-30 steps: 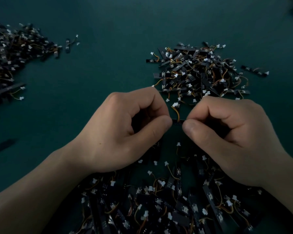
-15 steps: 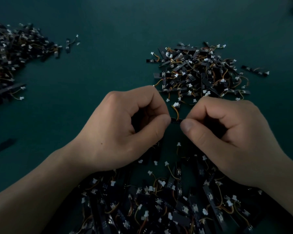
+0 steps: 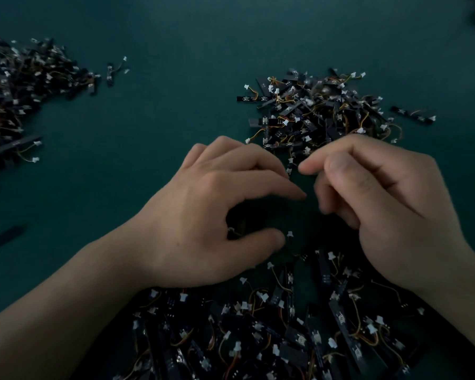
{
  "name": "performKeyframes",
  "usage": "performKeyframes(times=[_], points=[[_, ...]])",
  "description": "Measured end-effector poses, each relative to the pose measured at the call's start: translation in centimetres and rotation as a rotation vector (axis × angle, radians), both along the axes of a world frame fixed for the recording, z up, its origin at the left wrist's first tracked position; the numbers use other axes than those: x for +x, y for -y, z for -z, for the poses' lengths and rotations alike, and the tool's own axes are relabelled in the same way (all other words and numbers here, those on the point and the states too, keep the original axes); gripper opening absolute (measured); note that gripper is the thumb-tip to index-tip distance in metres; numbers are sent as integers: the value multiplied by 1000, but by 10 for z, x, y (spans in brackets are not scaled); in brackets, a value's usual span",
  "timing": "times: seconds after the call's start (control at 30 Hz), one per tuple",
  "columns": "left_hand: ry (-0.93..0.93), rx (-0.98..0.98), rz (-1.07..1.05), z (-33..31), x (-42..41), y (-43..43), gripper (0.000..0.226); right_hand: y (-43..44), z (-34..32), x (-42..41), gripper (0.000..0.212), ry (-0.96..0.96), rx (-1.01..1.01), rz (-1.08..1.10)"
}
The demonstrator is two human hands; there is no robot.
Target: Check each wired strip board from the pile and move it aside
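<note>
Three heaps on desk [image 3: 162,119]: near pile [image 3: 258,325] along near edge, far pile [image 3: 321,111] past fingertips, right of centre, left pile [image 3: 17,86] at left edge.

Both hands hover between near and far piles, fingers loosely curved, nothing seen held in either.

Left hand [image 3: 203,215]: thumb tip just beside white connector [image 3: 290,234].

Right hand [image 3: 390,204]: dark strip board [image 3: 324,270] just nearward of its curled fingers, long axis running near edge to far edge.

Likely next pick is that board, right hand nearer.

Bare desk lies open to left. Far pile crowds far side.
</note>
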State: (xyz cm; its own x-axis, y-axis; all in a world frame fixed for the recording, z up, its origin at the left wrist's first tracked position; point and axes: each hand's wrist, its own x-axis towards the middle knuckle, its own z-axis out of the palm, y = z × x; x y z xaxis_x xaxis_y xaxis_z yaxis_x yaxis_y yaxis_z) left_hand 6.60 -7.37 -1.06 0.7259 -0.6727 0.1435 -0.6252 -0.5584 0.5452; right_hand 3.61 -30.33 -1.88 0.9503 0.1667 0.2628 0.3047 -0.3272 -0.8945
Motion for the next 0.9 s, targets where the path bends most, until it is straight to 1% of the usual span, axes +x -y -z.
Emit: performKeyframes(times=[0.03,0.1,0.2,0.27,0.43,0.5,0.53,0.63,0.67,0.8,0.9], points=[[22,45,19,0,-1,0,42,0,0,0,28,-3,-6,-12],[43,84,44,1,-1,1,35,-1,0,0,29,-11,-9,-19],[39,46,39,2,-1,1,17,-2,0,-1,31,-21,-15,-18],[22,26,30,2,0,2,12,-2,0,-1,31,-22,-25,-24],[0,-13,30,1,0,3,7,-2,-2,-2,32,-40,-21,-34],[3,-28,16,1,0,3,6,-2,-3,-3,33,-41,-50,-53],[4,-29,16,1,0,3,9,-3,-3,-3,34,-44,-72,-62],[30,27,68,2,0,2,29,-3,-4,-3,35,-46,-95,-70],[38,42,86,2,0,2,29,-3,-5,-3,34,-41,-91,-65],[15,-9,91,3,0,2,8,-3,-6,-3,33,-32,-104,-64],[-10,-86,60,3,1,2,9,-3,-5,-4,35,-32,-110,-73]])
